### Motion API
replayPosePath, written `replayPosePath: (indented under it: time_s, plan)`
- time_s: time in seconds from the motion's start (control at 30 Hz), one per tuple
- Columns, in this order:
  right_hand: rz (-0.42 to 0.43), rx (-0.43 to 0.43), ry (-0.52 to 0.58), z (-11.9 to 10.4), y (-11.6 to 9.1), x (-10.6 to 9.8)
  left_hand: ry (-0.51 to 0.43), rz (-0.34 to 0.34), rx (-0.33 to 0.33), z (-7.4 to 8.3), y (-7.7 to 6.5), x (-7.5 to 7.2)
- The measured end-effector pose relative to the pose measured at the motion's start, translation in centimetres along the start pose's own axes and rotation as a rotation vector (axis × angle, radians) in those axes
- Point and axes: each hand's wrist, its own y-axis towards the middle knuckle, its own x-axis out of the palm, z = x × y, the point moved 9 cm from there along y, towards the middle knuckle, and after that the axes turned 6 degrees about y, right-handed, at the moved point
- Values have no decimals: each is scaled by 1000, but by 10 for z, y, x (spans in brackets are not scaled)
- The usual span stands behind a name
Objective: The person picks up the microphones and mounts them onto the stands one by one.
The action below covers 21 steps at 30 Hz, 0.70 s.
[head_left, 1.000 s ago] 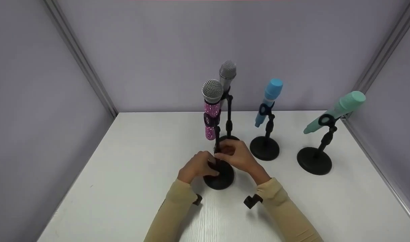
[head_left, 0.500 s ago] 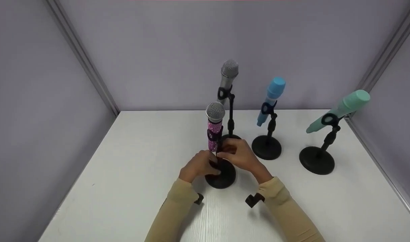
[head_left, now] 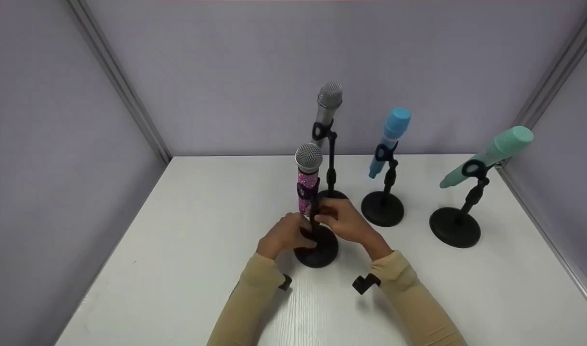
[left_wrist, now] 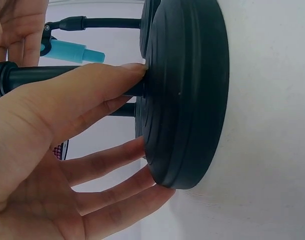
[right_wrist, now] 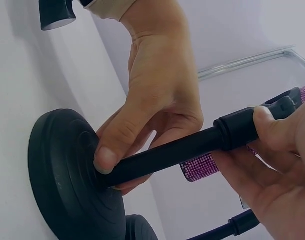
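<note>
A pink glittery microphone [head_left: 307, 179] with a silver mesh head sits in the clip of a short black microphone stand [head_left: 317, 258]. My left hand [head_left: 284, 236] holds this stand low down; in the left wrist view its thumb presses beside the pole and the other fingers reach the rim of the round base [left_wrist: 187, 100]. Higher up, my right hand [head_left: 345, 222] pinches the stand's collar [right_wrist: 237, 132] between thumb and fingers, just below the clip. The pole [right_wrist: 167, 152] runs between both hands, and the base stands flat on the table.
Close behind stands a silver microphone [head_left: 326, 108] on a taller stand. Further right are a blue microphone [head_left: 392, 129] and a mint green microphone [head_left: 495, 153], each tilted on its own black stand. A white table [head_left: 178, 269] carries everything, with grey walls [head_left: 226, 72] around it.
The pink microphone dropped lower between the first and second frames as the stand shortened, uncovering more of the silver one. Since then it has barely moved, and both hands have kept their places.
</note>
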Motion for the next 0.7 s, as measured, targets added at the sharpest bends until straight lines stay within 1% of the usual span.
replayPosePath:
  time_s: [0.2,0.27,0.4,0.5,0.6,0.7]
  plan:
    - [-43,21,69,4,0,1,9,-1,3,1,0,-1]
    - [-64,29,101,4,0,3,9,-4,11,2,0,-1]
    - [-89,49,158,4,1,6,6,-4,5,2,-1,-2]
    - [-88,61,184,3,1,7,9,-1,-2,2,-1,-2]
    - [-79,60,183,4,1,7,11,1,1,2,-1,-2]
    - [-63,54,171,3,1,6,8,4,21,4,-1,-3]
